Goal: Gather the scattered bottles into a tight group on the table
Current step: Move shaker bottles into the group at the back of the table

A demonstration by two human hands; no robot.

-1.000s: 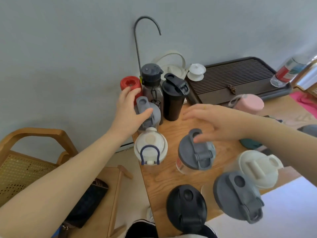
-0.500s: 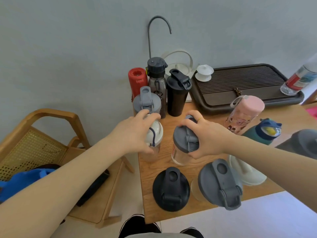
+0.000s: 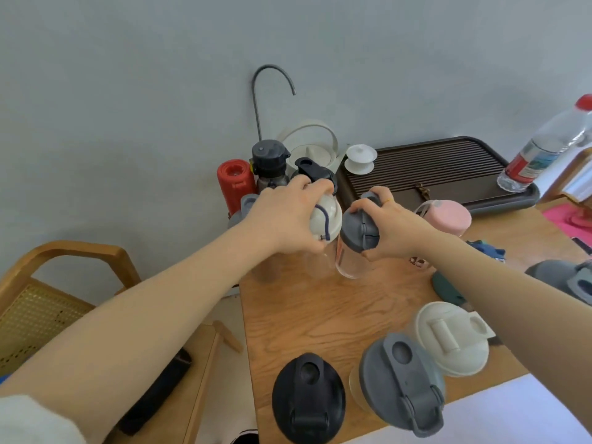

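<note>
Nearest on the wooden surface stand black-lidded, grey-lidded and white-lidded bottles. Further in, the left hand clutches a cream-capped bottle and the right hand a grey-capped one, side by side. Red and dark bottles crowd the wall behind.

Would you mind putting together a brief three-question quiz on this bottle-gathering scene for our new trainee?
1. True or false: the left hand grips the white-lidded bottle.
2. Which does the right hand hold: (a) the pink bottle, (b) the grey-lidded clear bottle, (c) the red bottle?
3. Fill in: the plastic water bottle stands on the dark ____.

Key: 1 true; 2 b; 3 tray.
</note>
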